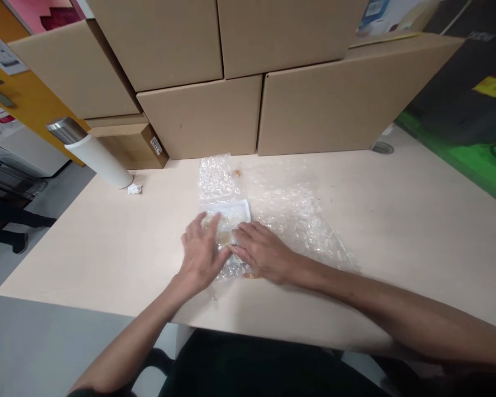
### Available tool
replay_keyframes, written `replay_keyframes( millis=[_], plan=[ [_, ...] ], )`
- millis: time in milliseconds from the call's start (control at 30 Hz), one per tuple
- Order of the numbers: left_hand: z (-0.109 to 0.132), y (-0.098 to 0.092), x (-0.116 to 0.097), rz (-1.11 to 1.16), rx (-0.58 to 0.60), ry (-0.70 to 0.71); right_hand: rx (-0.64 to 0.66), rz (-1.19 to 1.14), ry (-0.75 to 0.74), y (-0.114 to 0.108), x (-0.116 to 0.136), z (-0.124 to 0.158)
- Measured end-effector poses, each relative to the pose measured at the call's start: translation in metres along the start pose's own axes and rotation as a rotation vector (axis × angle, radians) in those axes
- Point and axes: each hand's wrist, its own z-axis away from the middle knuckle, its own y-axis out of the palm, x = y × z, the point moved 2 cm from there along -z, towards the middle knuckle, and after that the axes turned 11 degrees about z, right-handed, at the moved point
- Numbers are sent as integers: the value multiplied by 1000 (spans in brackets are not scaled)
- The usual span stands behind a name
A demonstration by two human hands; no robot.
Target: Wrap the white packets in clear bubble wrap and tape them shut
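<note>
A sheet of clear bubble wrap point(301, 215) lies across the table, and its left part covers a flat whitish item point(235, 209). What kind of item that is, I cannot make out. My left hand point(200, 248) rests on the left side of this wrapped item with fingers spread. From the right, my right hand point(267, 251) lies over it, its fingers stretched toward the left hand and touching the wrap. The two thumbs nearly meet. A yellowish patch point(224, 238) shows between the hands. Both palms hide part of the wrapped item.
Large cardboard boxes point(198, 118) are stacked along the back of the table point(397, 231). A white bottle point(101, 160) with a steel cap stands at the left, beside a crumpled white scrap point(134, 188). Another person's leg point(16, 220) shows at far left.
</note>
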Motion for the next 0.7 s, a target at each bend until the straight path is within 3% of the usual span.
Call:
replay_keyframes(
  millis=[67,133,233,300,400,600,700],
  plan=[
    [5,-12,17,239,-99,-173,31,61,33,3,4,-4],
    [9,-22,27,577,-103,-355,41,91,48,3,5,-5],
    [11,-33,21,921,-133,-436,30,35,44,-2,1,0],
    [10,-35,6,998,-162,-345,13,-65,47,-8,-4,7],
    [4,-28,-24,965,-93,-137,1,-217,84,-21,-17,22],
    [-19,12,-78,564,305,335,-89,-256,91,-42,-41,66],
    [-28,44,-88,367,464,447,-138,-143,181,-43,-52,88]
  ],
)
